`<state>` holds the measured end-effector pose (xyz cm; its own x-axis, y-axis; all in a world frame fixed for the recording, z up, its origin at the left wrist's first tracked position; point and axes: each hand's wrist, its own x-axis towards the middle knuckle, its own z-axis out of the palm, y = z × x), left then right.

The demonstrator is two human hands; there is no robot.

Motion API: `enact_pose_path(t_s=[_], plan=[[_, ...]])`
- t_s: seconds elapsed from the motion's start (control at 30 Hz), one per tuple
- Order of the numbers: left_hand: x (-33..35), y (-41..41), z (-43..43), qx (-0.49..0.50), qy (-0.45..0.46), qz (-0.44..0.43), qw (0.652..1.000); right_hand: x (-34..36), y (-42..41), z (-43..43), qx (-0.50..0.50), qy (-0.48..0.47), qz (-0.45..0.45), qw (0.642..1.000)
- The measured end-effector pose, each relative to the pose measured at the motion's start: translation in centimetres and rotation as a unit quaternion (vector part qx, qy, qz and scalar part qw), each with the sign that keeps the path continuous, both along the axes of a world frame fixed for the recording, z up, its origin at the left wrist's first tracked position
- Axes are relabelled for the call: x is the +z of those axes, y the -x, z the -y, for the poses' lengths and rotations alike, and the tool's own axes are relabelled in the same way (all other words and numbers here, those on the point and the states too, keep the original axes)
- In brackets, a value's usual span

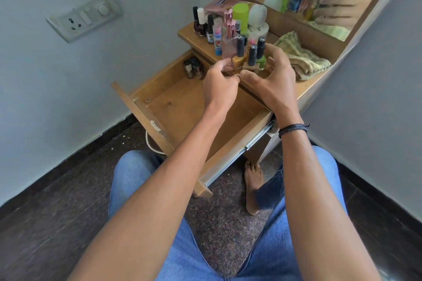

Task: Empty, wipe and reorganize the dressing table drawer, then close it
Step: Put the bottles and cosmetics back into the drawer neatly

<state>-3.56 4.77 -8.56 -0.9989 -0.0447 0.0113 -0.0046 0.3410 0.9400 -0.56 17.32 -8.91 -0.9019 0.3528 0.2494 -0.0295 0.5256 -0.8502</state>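
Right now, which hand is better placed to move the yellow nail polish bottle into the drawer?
Left. The left hand is already at the yellow nail polish bottle and hangs over the open drawer. The right hand sits further right, by the green bottle.

The person wears light blue denim jeans (146, 180) with a fine woven grain, a thin black braided cord bracelet (293, 129) knotted at the right wrist, no sleeves over either bare forearm, no rings, and nothing on the one bare foot (252, 186).
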Motion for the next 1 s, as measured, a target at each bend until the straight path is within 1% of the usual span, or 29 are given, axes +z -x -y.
enact_pose_path(t_s=[0.3, 0.57, 0.8, 1.0], plan=[[-0.36, 0.49, -0.10, 0.004, 0.012, 0.006, 1.000, -0.13, -0.10, -0.02, -0.029, 0.007, -0.003, 1.000], [-0.11, 0.09, -0.36, -0.015, 0.045, -0.017, 0.999, -0.11, -0.20, 0.01, -0.027, -0.049, 0.008, 0.998], [-0.22, 0.19, -0.61, -0.045, 0.028, 0.002, 0.999, -0.22, -0.08, -0.11, -0.022, -0.073, 0.017, 0.997], [-0.38, 0.24, -0.60, -0.065, 0.023, 0.007, 0.998, -0.28, -0.23, -0.60, -0.005, -0.047, 0.025, 0.999]])
